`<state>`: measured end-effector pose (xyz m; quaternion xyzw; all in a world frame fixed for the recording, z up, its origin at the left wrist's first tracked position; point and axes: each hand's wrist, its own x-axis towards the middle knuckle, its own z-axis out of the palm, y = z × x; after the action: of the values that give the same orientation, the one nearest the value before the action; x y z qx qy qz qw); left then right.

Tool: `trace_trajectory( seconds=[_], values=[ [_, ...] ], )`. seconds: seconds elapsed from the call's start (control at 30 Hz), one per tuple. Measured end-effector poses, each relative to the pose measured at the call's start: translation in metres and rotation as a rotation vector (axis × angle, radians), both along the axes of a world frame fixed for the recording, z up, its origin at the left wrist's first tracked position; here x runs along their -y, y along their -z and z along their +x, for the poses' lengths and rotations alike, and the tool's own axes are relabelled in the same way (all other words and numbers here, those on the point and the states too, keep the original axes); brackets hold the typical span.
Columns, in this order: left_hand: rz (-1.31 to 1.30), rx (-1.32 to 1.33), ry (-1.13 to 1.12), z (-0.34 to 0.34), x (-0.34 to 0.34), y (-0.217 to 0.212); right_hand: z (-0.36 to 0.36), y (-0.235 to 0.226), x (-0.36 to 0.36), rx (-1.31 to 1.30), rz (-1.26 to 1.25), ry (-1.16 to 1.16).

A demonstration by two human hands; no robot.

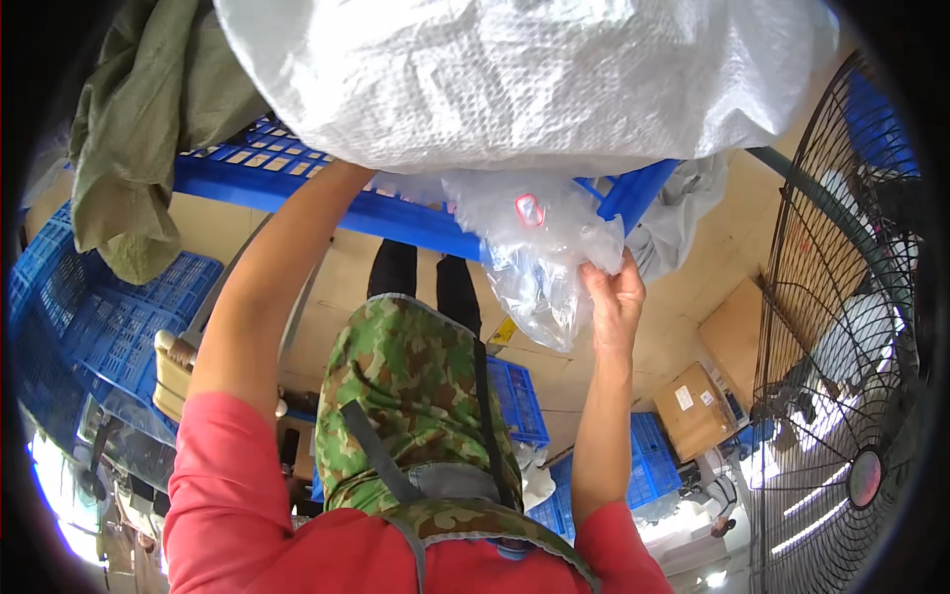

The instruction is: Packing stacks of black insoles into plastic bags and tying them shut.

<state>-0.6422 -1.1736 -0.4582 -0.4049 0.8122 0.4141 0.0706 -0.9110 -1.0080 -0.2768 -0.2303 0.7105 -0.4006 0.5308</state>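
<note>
A clear plastic bag (534, 277) with a small red-edged label hangs over the front edge of a blue plastic crate (396, 220). Its right side is pinched between the fingertips of my right hand (616, 297). My left forearm (282, 267) reaches up to the crate, and the hand itself disappears beneath a large white woven sack (515, 89), so its fingers are hidden. That sack bulges across the top of the view, covering most of the crate and whatever lies inside.
Olive-green cloth (139, 129) drapes at the upper left. A large black fan (841, 346) stands close on my right. Blue crates (129, 327) are stacked at left, and a cardboard box (693, 411) sits on the floor behind. I wear a camouflage apron (406, 396).
</note>
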Motion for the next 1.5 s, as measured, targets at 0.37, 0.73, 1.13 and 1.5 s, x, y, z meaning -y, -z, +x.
trace_trajectory(
  seconds=[0.37,0.73,1.13,1.5],
  values=[
    [0.220,-0.412,-0.675,0.015,-0.142,-0.198,0.069,-0.038,0.022,0.008,-0.094,-0.221],
    [0.614,-0.714,-1.698,0.180,-0.211,-0.187,0.010,0.054,0.034,-0.612,-0.011,-0.513],
    [0.686,-1.277,-1.791,0.161,-0.324,-0.235,0.006,0.253,0.099,-1.069,0.396,-1.588],
    [-0.092,-0.856,-1.867,0.162,-0.412,-0.273,0.299,-0.123,-0.016,0.842,0.057,-0.941]
  ],
)
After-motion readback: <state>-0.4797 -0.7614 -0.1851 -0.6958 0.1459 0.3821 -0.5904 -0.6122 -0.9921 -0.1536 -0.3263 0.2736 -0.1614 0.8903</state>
